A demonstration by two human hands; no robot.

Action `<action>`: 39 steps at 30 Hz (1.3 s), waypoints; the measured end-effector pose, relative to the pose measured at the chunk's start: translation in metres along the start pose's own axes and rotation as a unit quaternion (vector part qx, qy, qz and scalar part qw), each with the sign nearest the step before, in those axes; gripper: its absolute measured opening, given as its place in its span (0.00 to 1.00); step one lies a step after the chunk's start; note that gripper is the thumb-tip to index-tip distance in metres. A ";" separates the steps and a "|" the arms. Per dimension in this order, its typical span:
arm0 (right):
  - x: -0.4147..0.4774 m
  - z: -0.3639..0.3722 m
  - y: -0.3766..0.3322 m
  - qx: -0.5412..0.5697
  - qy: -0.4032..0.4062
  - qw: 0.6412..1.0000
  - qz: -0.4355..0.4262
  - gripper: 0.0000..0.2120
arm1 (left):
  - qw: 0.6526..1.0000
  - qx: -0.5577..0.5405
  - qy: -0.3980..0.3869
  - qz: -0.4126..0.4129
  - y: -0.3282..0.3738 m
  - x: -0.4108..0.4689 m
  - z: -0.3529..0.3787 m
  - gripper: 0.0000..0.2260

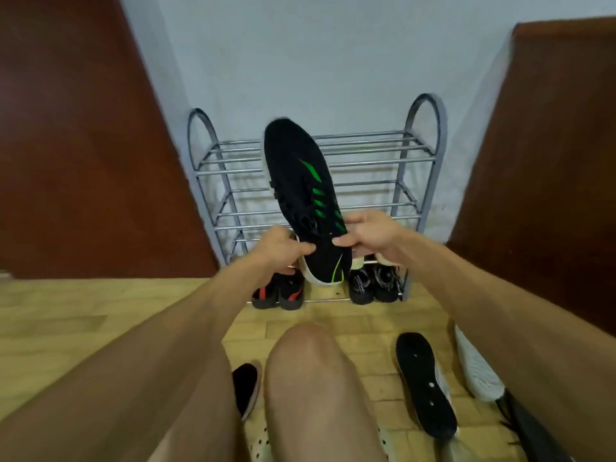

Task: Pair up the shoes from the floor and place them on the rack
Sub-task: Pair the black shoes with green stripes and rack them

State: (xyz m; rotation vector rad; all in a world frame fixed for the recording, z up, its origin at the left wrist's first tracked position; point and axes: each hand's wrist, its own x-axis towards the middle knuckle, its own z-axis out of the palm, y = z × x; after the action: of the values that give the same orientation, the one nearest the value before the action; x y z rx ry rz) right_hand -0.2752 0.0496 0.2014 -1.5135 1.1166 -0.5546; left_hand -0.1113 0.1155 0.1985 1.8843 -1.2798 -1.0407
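Note:
A black sneaker with green stripes and a white sole [301,185] is held up in front of the grey metal shoe rack [416,155], toe pointing up and away. My left hand [281,250] pinches its left edge near the heel. My right hand [370,236] pinches its right edge. On the rack's bottom shelf stand a black pair with red marks [278,295] at the left and a black-and-grey pair [375,285] at the right. The upper shelves hold nothing that I can see.
On the tiled floor near my knee [310,378] lie a black shoe sole-up [425,381], a white shoe [476,375], a dark shoe [246,388] at the left, and pale perforated clogs [260,441]. Brown doors [83,145] flank the rack on both sides.

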 end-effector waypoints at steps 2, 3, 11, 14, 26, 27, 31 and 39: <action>0.005 0.025 -0.026 -0.022 0.002 1.000 -0.015 0.22 | 0.998 -0.052 0.037 0.009 -0.009 -0.006 -0.026 0.09; 0.008 0.039 -0.037 -0.041 -0.003 0.999 -0.017 0.21 | 0.996 -0.069 0.055 0.012 -0.017 -0.009 -0.040 0.10; 0.028 0.188 -0.072 -0.067 -0.043 0.997 0.024 0.11 | 0.954 -0.214 0.208 -0.013 -0.118 -0.054 -0.129 0.08; 0.030 0.245 -0.063 -0.050 -0.068 0.995 0.062 0.18 | 0.938 -0.260 0.222 -0.044 -0.167 -0.071 -0.154 0.11; 0.051 0.330 0.036 -0.066 -0.093 0.978 0.177 0.22 | 0.933 -0.244 0.145 -0.221 -0.338 -0.090 -0.140 0.13; 0.054 0.324 0.046 -0.072 -0.085 0.977 0.184 0.21 | 0.936 -0.229 0.121 -0.239 -0.345 -0.085 -0.130 0.12; 0.066 0.300 0.077 -0.084 -0.079 0.968 0.222 0.19 | 0.949 -0.165 0.071 -0.259 -0.366 -0.061 -0.092 0.12; 0.085 0.284 0.108 -0.044 -0.111 0.954 0.276 0.25 | 0.942 0.027 -0.032 -0.333 -0.417 -0.032 -0.012 0.22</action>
State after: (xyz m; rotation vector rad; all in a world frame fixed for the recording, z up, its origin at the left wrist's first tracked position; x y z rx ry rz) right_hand -0.0391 0.1225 0.0047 -1.2221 1.3255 0.0503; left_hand 0.0785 0.2850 -0.1337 2.4144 -0.6968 -1.4143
